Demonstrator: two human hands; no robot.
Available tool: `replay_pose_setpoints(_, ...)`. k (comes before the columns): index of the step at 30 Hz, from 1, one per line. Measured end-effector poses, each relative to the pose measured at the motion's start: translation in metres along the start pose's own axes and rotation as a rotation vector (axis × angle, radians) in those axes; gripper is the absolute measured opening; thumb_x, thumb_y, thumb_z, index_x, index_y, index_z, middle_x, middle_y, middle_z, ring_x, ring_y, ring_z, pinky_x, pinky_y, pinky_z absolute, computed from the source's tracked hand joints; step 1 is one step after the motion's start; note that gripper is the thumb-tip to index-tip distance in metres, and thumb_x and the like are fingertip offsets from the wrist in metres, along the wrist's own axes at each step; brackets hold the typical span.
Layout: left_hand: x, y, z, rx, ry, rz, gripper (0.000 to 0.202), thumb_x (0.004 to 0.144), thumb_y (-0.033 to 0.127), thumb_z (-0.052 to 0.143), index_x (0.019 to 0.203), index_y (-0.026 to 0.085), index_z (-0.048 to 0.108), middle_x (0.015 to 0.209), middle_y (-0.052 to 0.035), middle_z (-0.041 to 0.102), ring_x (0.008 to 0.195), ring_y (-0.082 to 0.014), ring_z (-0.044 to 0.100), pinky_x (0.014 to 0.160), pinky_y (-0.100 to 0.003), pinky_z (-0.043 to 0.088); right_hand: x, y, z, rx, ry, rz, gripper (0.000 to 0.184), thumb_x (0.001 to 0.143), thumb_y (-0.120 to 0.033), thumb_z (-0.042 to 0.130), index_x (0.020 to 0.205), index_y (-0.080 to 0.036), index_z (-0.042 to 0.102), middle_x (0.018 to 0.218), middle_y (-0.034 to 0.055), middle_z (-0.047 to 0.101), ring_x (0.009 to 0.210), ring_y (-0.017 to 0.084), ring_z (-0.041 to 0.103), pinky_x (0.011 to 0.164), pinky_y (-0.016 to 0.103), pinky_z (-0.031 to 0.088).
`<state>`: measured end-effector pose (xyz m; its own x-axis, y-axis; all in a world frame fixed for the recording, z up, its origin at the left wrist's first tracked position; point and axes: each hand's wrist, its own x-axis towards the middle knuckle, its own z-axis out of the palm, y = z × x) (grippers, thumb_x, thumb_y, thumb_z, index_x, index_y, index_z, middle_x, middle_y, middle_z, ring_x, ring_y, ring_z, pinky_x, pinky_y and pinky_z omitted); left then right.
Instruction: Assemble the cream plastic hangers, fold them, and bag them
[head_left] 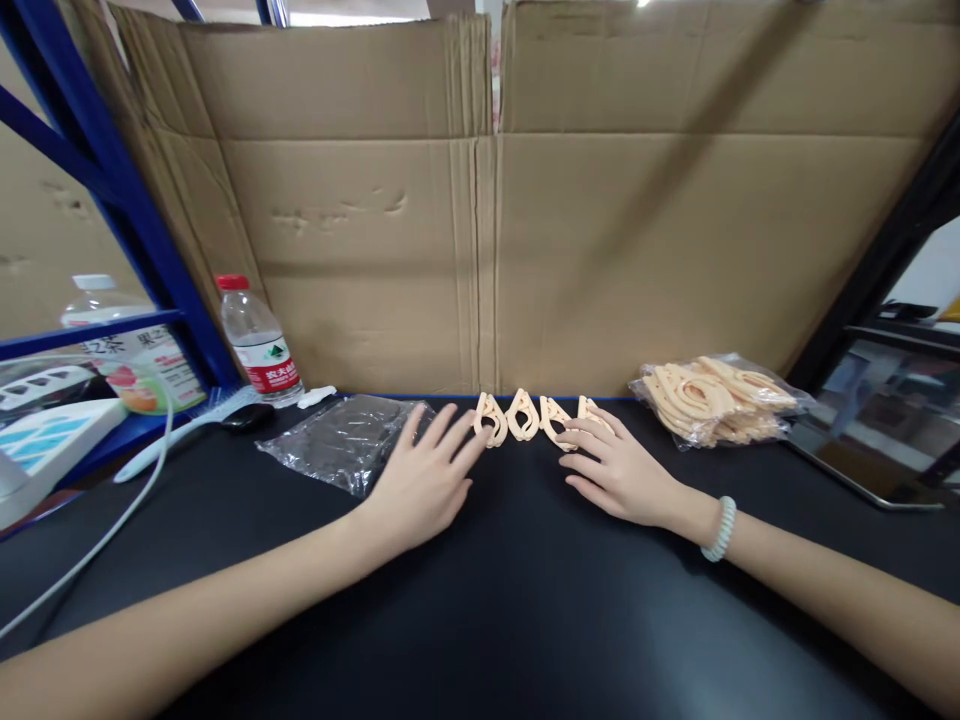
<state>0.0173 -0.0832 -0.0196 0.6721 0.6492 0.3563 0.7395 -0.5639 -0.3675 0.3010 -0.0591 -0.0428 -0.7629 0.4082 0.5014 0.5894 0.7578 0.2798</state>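
Note:
Several beige drop-shaped plastic pieces (523, 416), which look like folded travel hangers, lie in a row at the back of the black tabletop. My left hand (424, 485) is palm down with spread fingers, its fingertips at the left end of the row. Over the right end is my right hand (619, 470), also spread, partly hiding the last piece. Whether either hand touches the pieces, I cannot tell. A flattened clear plastic bag (341, 435) lies beside and partly behind my left hand. To the right, more beige pieces fill another clear bag (712, 400).
Cardboard panels (360, 220) stand along the table's back edge. At left are a red-capped water bottle (259, 345), a white-capped bottle (127, 340), a blue-framed rack (150, 230) and a white cable (127, 515). A dark metal-edged object (870, 430) stands at far right.

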Motion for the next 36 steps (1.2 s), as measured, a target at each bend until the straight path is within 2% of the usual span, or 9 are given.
replay_pose_setpoints(3, -0.019, -0.018, -0.006, 0.122, -0.024, -0.209, 0.057, 0.088, 0.026, 0.052, 0.142, 0.016, 0.039, 0.145, -0.0154, 0.042, 0.132, -0.0366, 0.037, 0.108, -0.056, 0.029, -0.001, -0.006, 0.0, 0.02, 0.036, -0.004, 0.017, 0.093, -0.022, 0.051, 0.096, -0.016, 0.066, 0.112, 0.0114, 0.064, 0.12, 0.03, 0.05, 0.109, 0.06, 0.029)
replay_pose_setpoints(7, -0.03, -0.037, -0.011, 0.159, -0.145, -0.415, 0.06, 0.083, 0.024, 0.055, 0.139, 0.008, 0.04, 0.136, -0.0187, 0.048, 0.117, -0.0343, 0.05, 0.085, -0.044, 0.052, -0.001, -0.008, 0.001, 0.053, 0.072, 0.012, 0.017, 0.093, -0.02, 0.049, 0.093, -0.016, 0.066, 0.11, 0.0111, 0.064, 0.117, 0.028, 0.051, 0.108, 0.058, 0.03)
replay_pose_setpoints(10, -0.029, -0.041, -0.012, 0.135, -0.27, -0.474, 0.059, 0.083, 0.012, 0.048, 0.14, 0.011, 0.037, 0.132, -0.0165, 0.051, 0.105, -0.0304, 0.06, 0.067, -0.036, 0.056, -0.002, -0.01, 0.0, 0.077, 0.068, 0.03, 0.017, 0.093, -0.018, 0.049, 0.093, -0.017, 0.066, 0.109, 0.0105, 0.064, 0.116, 0.028, 0.052, 0.108, 0.058, 0.03)
replay_pose_setpoints(14, -0.027, -0.037, -0.013, 0.127, -0.346, -0.459, 0.062, 0.08, 0.001, 0.039, 0.141, 0.011, 0.036, 0.121, -0.016, 0.059, 0.09, -0.0284, 0.067, 0.064, -0.037, 0.056, -0.003, -0.014, -0.003, 0.117, 0.069, 0.048, 0.018, 0.093, -0.017, 0.048, 0.09, -0.018, 0.066, 0.108, 0.0101, 0.064, 0.116, 0.027, 0.052, 0.106, 0.057, 0.031)
replay_pose_setpoints(19, -0.028, -0.028, -0.02, 0.132, -0.227, -0.365, 0.045, 0.083, 0.001, 0.034, 0.124, 0.007, 0.05, 0.107, -0.0165, 0.065, 0.083, -0.029, 0.068, 0.057, -0.037, 0.056, -0.001, -0.021, -0.006, 0.165, 0.04, 0.04, 0.018, 0.092, -0.017, 0.048, 0.09, -0.018, 0.066, 0.109, 0.0098, 0.063, 0.117, 0.027, 0.05, 0.104, 0.056, 0.034)
replay_pose_setpoints(25, -0.03, -0.01, -0.033, 0.202, -0.149, -0.26, 0.03, 0.081, -0.002, 0.04, 0.101, 0.01, 0.059, 0.085, -0.0088, 0.068, 0.069, -0.0239, 0.068, 0.047, -0.029, 0.05, -0.002, -0.024, -0.006, 0.2, 0.033, 0.04, 0.016, 0.091, -0.016, 0.05, 0.092, -0.018, 0.065, 0.111, 0.0094, 0.062, 0.117, 0.027, 0.05, 0.103, 0.055, 0.036)
replay_pose_setpoints(28, -0.033, -0.004, -0.038, 0.277, -0.002, -0.172, 0.03, 0.078, -0.004, 0.041, 0.093, 0.011, 0.063, 0.076, -0.0055, 0.068, 0.062, -0.0216, 0.066, 0.045, -0.029, 0.049, -0.002, -0.024, -0.005, 0.234, 0.057, 0.052, 0.014, 0.091, -0.016, 0.051, 0.093, -0.018, 0.065, 0.111, 0.0095, 0.062, 0.115, 0.026, 0.051, 0.103, 0.054, 0.036)
replay_pose_setpoints(31, -0.038, 0.004, -0.042, 0.323, 0.214, -0.067, 0.036, 0.078, -0.006, 0.038, 0.1, 0.006, 0.065, 0.085, -0.0083, 0.072, 0.063, -0.0203, 0.068, 0.045, -0.029, 0.05, -0.002, -0.026, -0.006, 0.306, 0.093, 0.098, 0.015, 0.091, -0.016, 0.05, 0.1, -0.018, 0.063, 0.112, 0.0097, 0.061, 0.112, 0.024, 0.053, 0.101, 0.049, 0.041)
replay_pose_setpoints(36, -0.046, 0.025, -0.047, 0.254, 0.415, 0.095, 0.032, 0.087, -0.001, 0.04, 0.105, 0.003, 0.066, 0.098, -0.0137, 0.074, 0.078, -0.0215, 0.072, 0.059, -0.031, 0.058, -0.001, -0.035, -0.01, 0.449, 0.118, 0.231, 0.047, 0.09, -0.024, 0.057, 0.134, -0.018, 0.043, 0.125, 0.0127, 0.055, 0.114, 0.024, 0.054, 0.098, 0.044, 0.048)
